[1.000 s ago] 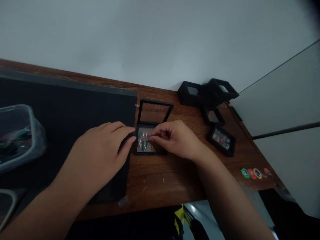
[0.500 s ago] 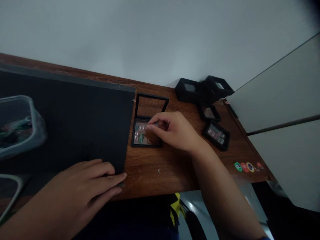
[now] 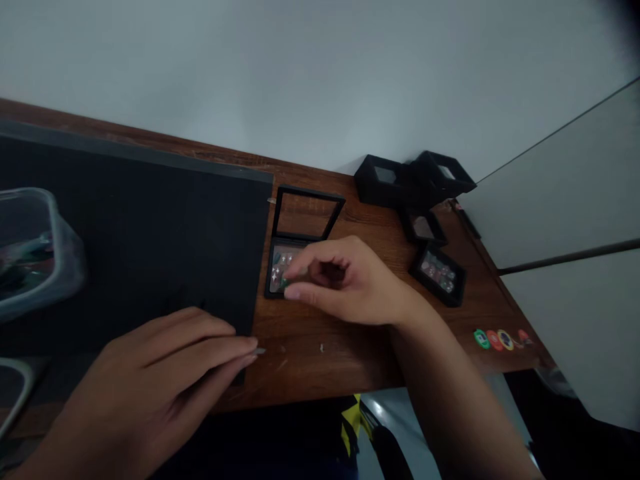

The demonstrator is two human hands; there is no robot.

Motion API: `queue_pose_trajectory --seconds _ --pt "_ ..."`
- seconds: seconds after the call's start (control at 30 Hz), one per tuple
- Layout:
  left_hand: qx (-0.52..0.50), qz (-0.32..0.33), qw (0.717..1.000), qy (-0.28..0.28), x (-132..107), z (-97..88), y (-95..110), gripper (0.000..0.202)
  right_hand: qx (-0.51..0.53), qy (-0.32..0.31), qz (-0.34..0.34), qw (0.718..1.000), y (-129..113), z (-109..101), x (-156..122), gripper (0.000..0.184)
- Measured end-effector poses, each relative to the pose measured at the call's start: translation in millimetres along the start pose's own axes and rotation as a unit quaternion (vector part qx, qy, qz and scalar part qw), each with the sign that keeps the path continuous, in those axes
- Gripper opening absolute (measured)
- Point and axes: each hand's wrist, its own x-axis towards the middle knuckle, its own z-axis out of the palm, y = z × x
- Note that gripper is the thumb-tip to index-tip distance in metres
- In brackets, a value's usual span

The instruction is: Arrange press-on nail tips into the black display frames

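A small black hinged display case (image 3: pixel 269 267) lies on the table with its framed lid (image 3: pixel 310 192) raised. Small shiny pieces (image 3: pixel 278 261) show inside its clear base, some with white star-like glints. My right hand (image 3: pixel 345 283) reaches over the case from the right, thumb and index finger curled on either side of a small green piece (image 3: pixel 284 283). The rest of the case's contents lie behind that hand. My left hand (image 3: pixel 185 363), at the edge of the black mat, pinches a small flat greyish piece (image 3: pixel 260 351) between thumb and fingertips.
A clear plastic tub (image 3: pixel 70 267) with loose bits stands on the black mat (image 3: pixel 175 233). Several black cases (image 3: pixel 383 193) sit at the back right; a filled one (image 3: pixel 439 273) lies nearer. Round colourful stickers (image 3: pixel 493 339) are on the wooden table (image 3: pixel 310 367).
My right hand has shifted down over the case, from the upper pieces to the green one. My left fingers have moved slightly right, and the greyish piece now shows at their tips.
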Motion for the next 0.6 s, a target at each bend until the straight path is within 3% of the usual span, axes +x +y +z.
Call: queue_pose_trajectory --seconds 0.1,0.17,0.3,0.43,0.6 --pt "0.015 0.038 0.995 0.091 18 -4.5 11 0.027 0.137 -0.081 -0.005 0.987 -10 3 -3 0.016" --pt "0.034 0.057 0.991 0.116 32 -7.5 17 0.028 0.179 -0.094 -0.004 0.979 -15 2 -4 0.011" --pt "0.041 0.05 0.989 0.132 51 -5.5 24 0.022 0.188 -0.057 -0.004 0.98 -19 -2 -5 0.007" --pt "0.028 0.022 0.99 0.139 54 4.0 21 0.02 0.149 -0.007 0.022 0.989 -13 0 -4 0.013" --pt "0.008 0.128 0.977 0.172 54 8.7 7 0.022 0.169 0.0 0.021 0.985 -5 5 -4 0.022"
